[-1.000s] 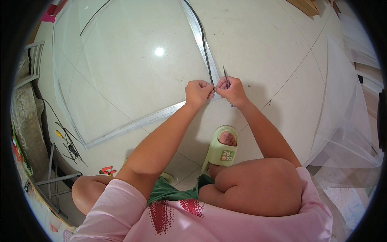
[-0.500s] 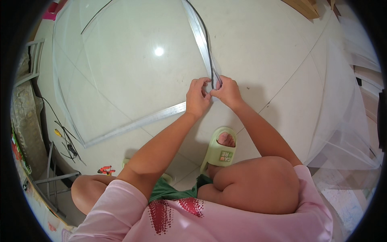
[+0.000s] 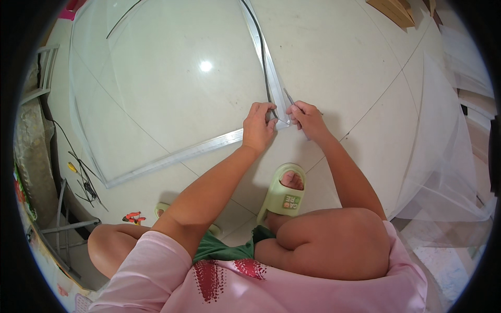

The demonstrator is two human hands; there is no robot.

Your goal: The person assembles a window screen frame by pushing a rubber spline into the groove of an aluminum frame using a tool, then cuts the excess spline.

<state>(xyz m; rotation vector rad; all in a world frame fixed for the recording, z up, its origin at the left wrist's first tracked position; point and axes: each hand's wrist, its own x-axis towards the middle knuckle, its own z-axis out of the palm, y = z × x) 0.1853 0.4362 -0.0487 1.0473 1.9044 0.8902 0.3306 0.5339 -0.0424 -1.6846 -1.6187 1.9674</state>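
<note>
A silver metal window-screen frame [image 3: 216, 141] with pale mesh lies flat on the tiled floor. Along its right side runs a black rubber cord [image 3: 261, 52], its lower end reaching the corner nearest me. My left hand [image 3: 258, 128] is closed at this corner, thumb and fingers pinching the cord's end. Just outside the corner, my right hand [image 3: 309, 121] grips a thin grey rod-like tool [image 3: 288, 96]. The tool points up and to the left, apart from the cord; its lower part is hidden in my fingers.
Red-handled pliers [image 3: 134, 217] lie left of my feet, with dark wires [image 3: 88, 188] farther left. White mesh [image 3: 422, 172] spreads at the right. A cardboard piece [image 3: 391, 11] is at the far right, and a metal rack [image 3: 68, 228] stands at the left edge.
My right hand has moved right, away from the corner and my left hand, bringing the thin tool into plain view. My left hand stays at the corner. The frame's near corner has shifted slightly right.
</note>
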